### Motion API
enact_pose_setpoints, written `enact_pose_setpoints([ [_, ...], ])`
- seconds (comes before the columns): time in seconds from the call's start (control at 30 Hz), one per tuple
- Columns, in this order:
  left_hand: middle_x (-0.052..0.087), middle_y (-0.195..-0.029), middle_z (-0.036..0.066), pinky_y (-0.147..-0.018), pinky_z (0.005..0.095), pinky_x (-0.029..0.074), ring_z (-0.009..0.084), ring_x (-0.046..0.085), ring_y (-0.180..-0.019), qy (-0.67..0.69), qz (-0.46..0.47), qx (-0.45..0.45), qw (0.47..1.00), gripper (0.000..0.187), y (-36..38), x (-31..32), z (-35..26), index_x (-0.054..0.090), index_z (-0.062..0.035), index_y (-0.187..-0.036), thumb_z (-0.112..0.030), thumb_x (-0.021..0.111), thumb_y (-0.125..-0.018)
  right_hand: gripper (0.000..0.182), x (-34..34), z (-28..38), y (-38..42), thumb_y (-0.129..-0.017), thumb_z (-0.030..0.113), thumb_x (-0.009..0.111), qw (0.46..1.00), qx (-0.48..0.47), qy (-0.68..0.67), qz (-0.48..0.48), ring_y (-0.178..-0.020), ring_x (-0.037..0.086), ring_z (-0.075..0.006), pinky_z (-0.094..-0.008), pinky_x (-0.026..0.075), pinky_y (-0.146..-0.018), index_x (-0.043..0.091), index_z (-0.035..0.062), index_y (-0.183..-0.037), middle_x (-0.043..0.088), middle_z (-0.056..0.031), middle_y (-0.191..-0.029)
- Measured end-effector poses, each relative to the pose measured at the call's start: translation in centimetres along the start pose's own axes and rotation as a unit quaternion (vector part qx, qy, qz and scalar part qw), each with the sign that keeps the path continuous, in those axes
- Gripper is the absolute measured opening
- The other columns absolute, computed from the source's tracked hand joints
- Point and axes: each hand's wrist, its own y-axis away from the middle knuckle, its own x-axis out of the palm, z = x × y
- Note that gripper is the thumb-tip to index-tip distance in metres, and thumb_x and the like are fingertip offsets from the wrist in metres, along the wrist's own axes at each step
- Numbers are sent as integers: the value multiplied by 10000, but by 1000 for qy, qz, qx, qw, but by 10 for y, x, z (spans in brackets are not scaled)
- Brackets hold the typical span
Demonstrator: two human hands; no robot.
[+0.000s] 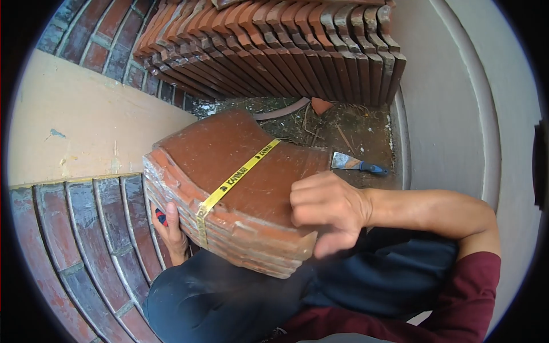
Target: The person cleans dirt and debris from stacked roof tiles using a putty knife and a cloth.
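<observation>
A bundle of reddish-brown curved roof tiles (229, 140) lies tilted in front of my knees, bound with a yellow strap (240, 174) printed in black. At its lower left side is my left hand (171, 231), thumb up along the tile edges. The fingers are closed round a small dark blue and red object (160, 216), mostly hidden. Over the bundle's right corner my right hand (329, 208) is closed, its curled fingers on the tiles and its thumb pointing down beside the edge. What lies inside its palm is hidden.
A long row of stacked roof tiles (274, 51) stands at the back. On the dirty floor lie a scraper with a blue handle (372, 168), a tile shard (321, 106) and a curved strip (283, 111). A brick wall (86, 228) borders the left, a pale wall (440, 114) the right.
</observation>
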Motion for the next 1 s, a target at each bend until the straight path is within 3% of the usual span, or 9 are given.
enact_pose_setpoints([
  [0.13,642,-1210,145,-962,357,476,217,615,-1075,-33,-4,12,999,642,5,-7,4,504,69,-1397,-399,606,-970,363,-18,-36,4,-1024,292,574,975,191,102,-41,-614,579,-395,-478,491,-599,578,47,-755,546,-155,-669],
  [0.23,647,-1150,116,-892,328,497,186,632,-982,-68,-21,59,996,667,17,-6,9,516,66,-1358,-451,638,-954,307,-50,-96,10,-1005,241,583,851,445,271,72,-759,698,-377,-494,577,-732,645,7,-816,681,-190,-775],
  [0.27,644,-1165,127,-912,338,491,196,622,-1011,-74,-16,53,996,713,21,-11,11,501,75,-1376,-463,664,-937,199,-53,-125,30,-930,185,652,871,333,357,57,-870,722,-376,-498,593,-806,684,-5,-883,707,-197,-875],
  [0.3,641,-1180,139,-931,348,484,207,613,-1040,-79,-11,47,996,761,26,-17,14,486,84,-1395,-475,691,-920,261,-58,-149,38,-857,134,694,834,333,417,141,-947,724,-384,-489,591,-852,698,4,-1083,715,-188,-1077],
  [0.4,633,-1208,148,-964,361,473,217,601,-1079,-75,-23,23,997,842,32,-16,9,469,95,-1416,-499,742,-885,386,-48,-184,30,-876,123,653,812,335,447,171,-965,725,-397,-509,591,-860,641,0,-1241,679,-164,-1216],
  [0.47,630,-1211,143,-964,362,473,218,601,-1079,-67,-43,15,997,846,33,-11,8,471,94,-1415,-502,747,-882,425,-36,-205,26,-914,110,593,826,296,456,151,-965,730,-400,-521,596,-822,579,-10,-1322,641,-184,-1260],
  [0.57,624,-1196,129,-952,364,473,223,601,-1074,-72,-56,17,996,828,28,-8,8,497,82,-1382,-522,747,-874,490,-30,-233,16,-860,62,635,773,370,453,245,-965,733,-390,-490,603,-798,550,-29,-1334,550,-243,-1397],
  [0.7,627,-1177,128,-948,369,472,221,604,-1065,-84,-54,26,995,822,22,-3,5,518,78,-1357,-546,738,-868,253,-40,-223,27,-950,123,558,772,301,476,294,-904,739,-380,-473,597,-743,667,-11,-1134,619,-227,-1223],
  [1.0,638,-1189,133,-952,369,474,215,605,-1065,-61,-62,17,996,835,19,3,5,517,83,-1367,-538,745,-859,313,-64,-192,64,-930,98,540,829,220,476,193,-1162,605,-303,-403,530,-982,645,8,-1210,612,-136,-1199],
])
